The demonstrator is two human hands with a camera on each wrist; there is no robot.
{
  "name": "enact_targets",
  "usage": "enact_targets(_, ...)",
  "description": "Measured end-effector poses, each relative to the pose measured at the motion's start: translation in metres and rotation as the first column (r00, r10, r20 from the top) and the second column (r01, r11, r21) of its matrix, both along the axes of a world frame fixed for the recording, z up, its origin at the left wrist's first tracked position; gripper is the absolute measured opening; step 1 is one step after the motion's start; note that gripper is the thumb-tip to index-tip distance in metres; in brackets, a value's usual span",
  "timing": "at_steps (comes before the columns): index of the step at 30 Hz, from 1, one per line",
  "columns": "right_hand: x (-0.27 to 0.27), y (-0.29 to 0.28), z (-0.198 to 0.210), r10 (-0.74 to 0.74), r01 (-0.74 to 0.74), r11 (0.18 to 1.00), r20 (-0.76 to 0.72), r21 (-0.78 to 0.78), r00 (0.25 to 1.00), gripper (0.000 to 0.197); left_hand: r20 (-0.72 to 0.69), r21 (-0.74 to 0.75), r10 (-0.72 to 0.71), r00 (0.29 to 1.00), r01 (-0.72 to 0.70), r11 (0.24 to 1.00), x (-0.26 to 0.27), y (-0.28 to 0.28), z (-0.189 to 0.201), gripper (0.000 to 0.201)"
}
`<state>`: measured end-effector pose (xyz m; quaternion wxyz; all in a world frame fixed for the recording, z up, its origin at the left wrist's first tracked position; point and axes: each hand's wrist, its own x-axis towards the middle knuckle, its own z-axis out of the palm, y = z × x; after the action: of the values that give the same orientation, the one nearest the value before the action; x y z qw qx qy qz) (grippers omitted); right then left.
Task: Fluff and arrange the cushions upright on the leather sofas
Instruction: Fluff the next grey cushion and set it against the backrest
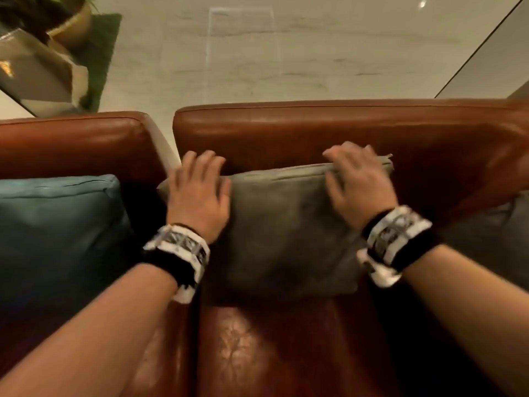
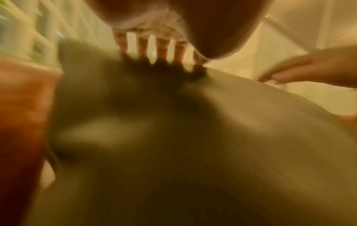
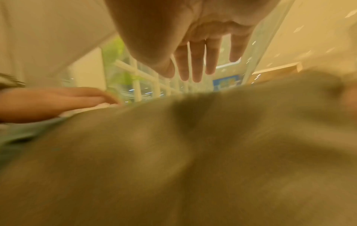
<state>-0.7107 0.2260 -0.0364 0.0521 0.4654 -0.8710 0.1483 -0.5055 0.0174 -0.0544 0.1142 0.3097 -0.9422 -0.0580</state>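
A grey cushion (image 1: 286,230) (image 2: 193,137) (image 3: 193,152) leans upright against the back of a brown leather sofa (image 1: 315,127). My left hand (image 1: 197,190) (image 2: 162,45) lies flat over its top left corner, fingers straight, tips touching the top edge. My right hand (image 1: 355,179) (image 3: 193,61) is at the top right edge with straight fingers; in the right wrist view they seem to hover just above the fabric. Neither hand grips anything. Each wrist view is blurred and shows the other hand (image 2: 309,68) (image 3: 58,100) beside the cushion.
A blue cushion (image 1: 57,224) stands on a second brown leather sofa (image 1: 71,138) to the left. Another dark grey cushion (image 1: 501,233) lies at the right end. Behind the sofas are a pale marble floor, a potted plant (image 1: 71,24) and a glass-topped table (image 1: 28,73).
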Motion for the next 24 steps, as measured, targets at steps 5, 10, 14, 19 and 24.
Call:
enact_targets(5, 0.089, -0.008, -0.062, 0.225, -0.218, 0.956, -0.011, 0.197, 0.974, 0.065, 0.125, -0.04, -0.277, 0.953, 0.284, 0.958, -0.004, 0.05, -0.047, 0.063)
enact_targets(10, 0.039, -0.023, -0.069, 0.154, -0.107, 0.946, -0.135, 0.306, 0.979, 0.072, 0.153, -0.08, -0.277, 0.949, 0.292, 0.953, -0.017, 0.005, -0.059, 0.067)
enact_targets(14, -0.01, -0.009, -0.063, -0.006, 0.046, 0.945, -0.125, 0.323, 0.992, 0.08, 0.173, -0.091, -0.254, 0.952, 0.273, 0.958, -0.006, -0.031, -0.062, 0.07)
enact_targets(19, -0.027, -0.002, -0.048, -0.074, 0.108, 0.923, -0.104, 0.369, 0.992, 0.078, 0.2, -0.032, -0.25, 0.947, 0.261, 0.965, 0.009, -0.063, -0.055, 0.07)
enact_targets(24, -0.011, -0.044, -0.015, 0.031, -0.042, 0.972, 0.05, 0.232, 0.998, 0.059, 0.126, 0.041, -0.188, 0.974, 0.185, 0.982, -0.008, -0.038, -0.029, 0.073)
